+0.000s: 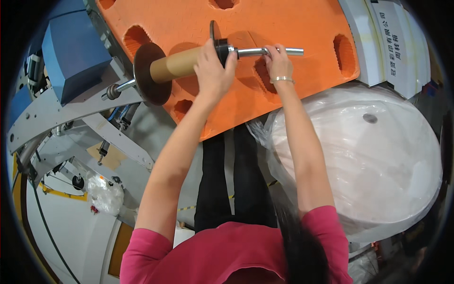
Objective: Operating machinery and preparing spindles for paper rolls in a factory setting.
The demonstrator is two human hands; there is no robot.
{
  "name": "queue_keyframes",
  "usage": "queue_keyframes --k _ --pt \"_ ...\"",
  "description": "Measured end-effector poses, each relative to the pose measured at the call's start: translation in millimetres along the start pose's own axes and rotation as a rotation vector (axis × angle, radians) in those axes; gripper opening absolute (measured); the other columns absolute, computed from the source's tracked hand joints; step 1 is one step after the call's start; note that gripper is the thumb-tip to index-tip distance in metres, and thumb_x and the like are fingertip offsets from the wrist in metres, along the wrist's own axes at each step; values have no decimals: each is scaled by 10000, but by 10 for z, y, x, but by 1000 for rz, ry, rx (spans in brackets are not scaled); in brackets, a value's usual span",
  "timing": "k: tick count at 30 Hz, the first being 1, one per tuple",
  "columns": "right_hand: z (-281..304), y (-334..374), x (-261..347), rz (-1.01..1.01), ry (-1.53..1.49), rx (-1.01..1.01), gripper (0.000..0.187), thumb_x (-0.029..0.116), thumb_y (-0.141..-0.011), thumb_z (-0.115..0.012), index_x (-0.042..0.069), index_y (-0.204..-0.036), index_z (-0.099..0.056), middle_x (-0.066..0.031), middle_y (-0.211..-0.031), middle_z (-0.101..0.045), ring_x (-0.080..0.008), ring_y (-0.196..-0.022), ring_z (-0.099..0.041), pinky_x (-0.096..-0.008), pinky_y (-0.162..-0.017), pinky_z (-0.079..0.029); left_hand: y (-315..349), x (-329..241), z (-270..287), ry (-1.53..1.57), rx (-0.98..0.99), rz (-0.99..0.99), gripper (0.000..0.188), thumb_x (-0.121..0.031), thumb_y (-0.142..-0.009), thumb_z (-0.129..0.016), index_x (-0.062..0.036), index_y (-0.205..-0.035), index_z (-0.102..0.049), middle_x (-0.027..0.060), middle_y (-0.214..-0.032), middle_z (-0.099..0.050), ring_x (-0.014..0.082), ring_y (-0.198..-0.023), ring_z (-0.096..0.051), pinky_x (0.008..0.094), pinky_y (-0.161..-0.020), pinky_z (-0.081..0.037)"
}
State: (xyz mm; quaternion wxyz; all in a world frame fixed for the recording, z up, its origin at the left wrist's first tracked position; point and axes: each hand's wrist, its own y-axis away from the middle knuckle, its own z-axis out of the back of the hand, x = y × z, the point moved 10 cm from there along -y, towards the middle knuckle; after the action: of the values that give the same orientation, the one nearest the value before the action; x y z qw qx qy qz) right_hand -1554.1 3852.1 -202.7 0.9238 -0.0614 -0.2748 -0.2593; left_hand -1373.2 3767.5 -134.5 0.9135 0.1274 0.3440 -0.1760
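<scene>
A brown cardboard tube (174, 66) sits on a metal shaft (295, 51), above the orange plastic pallet (302, 23). Dark round discs flank the tube: a left disc (142, 71) facing partly toward me and a right disc (212, 30) seen nearly edge-on. My left hand (213, 73) grips across the tube's right end and the black hub (222, 49), thumb on the hub side. Farther right, my right hand (277, 64) is closed around the bare shaft. The shaft's left end (111, 92) sticks out past the left disc, with a collar on it.
To the left stands a machine with a grey curved frame (71, 111) and blue covers (78, 52). A large plastic-wrapped round roll (364, 156) lies at right, close to my right forearm. White printed boxes (402, 47) stand beyond it. A crumpled plastic bag (105, 195) lies lower left.
</scene>
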Motion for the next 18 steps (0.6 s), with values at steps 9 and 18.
queue_keyframes --k 9,18 --pt "-507 -873 170 50 548 310 155 115 -764 -578 129 -917 -592 -57 -943 -599 -228 -865 -613 -346 -679 -513 -767 192 52 -109 28 184 528 -104 -833 -455 -1 -1260 -163 294 -813 -577 454 -770 -560 508 -698 -427" --pt "-883 308 136 52 494 1101 290 146 -696 -636 126 -986 -648 -100 -997 -627 -211 -930 -609 -326 -748 -506 -526 310 -243 -365 424 46 472 -135 -813 -469 28 -1200 -255 352 -808 -557 496 -802 -544 521 -750 -413"
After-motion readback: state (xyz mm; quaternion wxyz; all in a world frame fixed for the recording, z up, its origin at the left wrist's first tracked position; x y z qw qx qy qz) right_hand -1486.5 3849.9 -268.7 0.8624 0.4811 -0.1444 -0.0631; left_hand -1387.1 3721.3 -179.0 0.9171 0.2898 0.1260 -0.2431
